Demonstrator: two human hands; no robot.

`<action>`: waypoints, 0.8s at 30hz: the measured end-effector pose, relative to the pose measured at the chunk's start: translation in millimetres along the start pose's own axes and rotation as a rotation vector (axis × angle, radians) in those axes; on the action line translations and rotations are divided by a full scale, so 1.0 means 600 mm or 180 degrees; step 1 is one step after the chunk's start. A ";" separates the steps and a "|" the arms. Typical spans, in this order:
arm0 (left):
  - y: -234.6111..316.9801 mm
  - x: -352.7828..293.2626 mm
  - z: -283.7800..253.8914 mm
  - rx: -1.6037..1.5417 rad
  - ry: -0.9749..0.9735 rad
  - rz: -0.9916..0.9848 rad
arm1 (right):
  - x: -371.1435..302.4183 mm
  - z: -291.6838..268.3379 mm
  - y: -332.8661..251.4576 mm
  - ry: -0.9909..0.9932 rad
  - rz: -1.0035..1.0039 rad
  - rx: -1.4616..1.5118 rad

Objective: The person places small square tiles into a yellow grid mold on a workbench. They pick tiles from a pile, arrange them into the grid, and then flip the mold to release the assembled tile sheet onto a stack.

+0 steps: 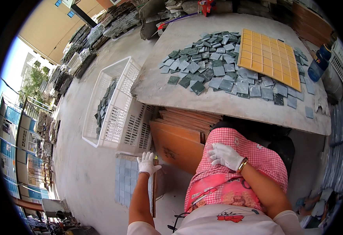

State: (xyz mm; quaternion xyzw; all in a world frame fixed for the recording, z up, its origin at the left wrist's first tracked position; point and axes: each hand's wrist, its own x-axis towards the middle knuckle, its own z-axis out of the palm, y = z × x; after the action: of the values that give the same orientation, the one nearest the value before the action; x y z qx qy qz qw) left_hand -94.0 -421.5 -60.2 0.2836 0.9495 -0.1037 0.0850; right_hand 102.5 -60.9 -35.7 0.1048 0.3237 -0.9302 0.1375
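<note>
My left hand [149, 163], in a white glove, has its fingers spread at the top right edge of a mosaic tile sheet [126, 178]. This sheet of blue-grey squares lies on a stack beside my seat. Whether the palm presses on the stack is hard to make out. My right hand [225, 156], also gloved in white, is over the pink checked apron [224, 137] on my lap. Its fingers are loosely bent and apart, with nothing seen in them. Ahead on the table [152, 86] lies a heap of loose green-grey stone tiles [218, 66].
A yellow gridded tray [269, 56] rests on the heap's right side, near a blue bottle [319, 64]. Left of the table stands a white plastic crate [114, 131] with dark tiles inside. Brown boards [177, 145] lean under the table. Stone stacks [120, 23] line the far left.
</note>
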 end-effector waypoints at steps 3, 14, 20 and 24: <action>-0.006 0.011 0.005 0.0006 -0.0144 0.0211 | 0.001 -0.008 -0.003 -0.0105 0.0057 0.0095; -0.010 -0.002 0.019 -0.0449 0.0330 0.0454 | 0.009 -0.030 -0.005 -0.0448 0.0281 0.0513; 0.002 -0.018 0.020 -0.0200 0.0230 0.0049 | 0.010 -0.049 0.000 -0.0641 0.0386 0.0737; 0.019 -0.039 0.022 -0.0287 0.0348 -0.0582 | 0.017 -0.049 -0.001 -0.0371 0.0830 0.1226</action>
State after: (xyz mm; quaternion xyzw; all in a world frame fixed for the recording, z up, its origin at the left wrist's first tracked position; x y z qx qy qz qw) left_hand -67.0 -427.7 -69.7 0.1969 0.9784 -0.0527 0.0359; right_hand 95.5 -43.9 -60.8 0.1161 0.1156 -0.9537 0.2523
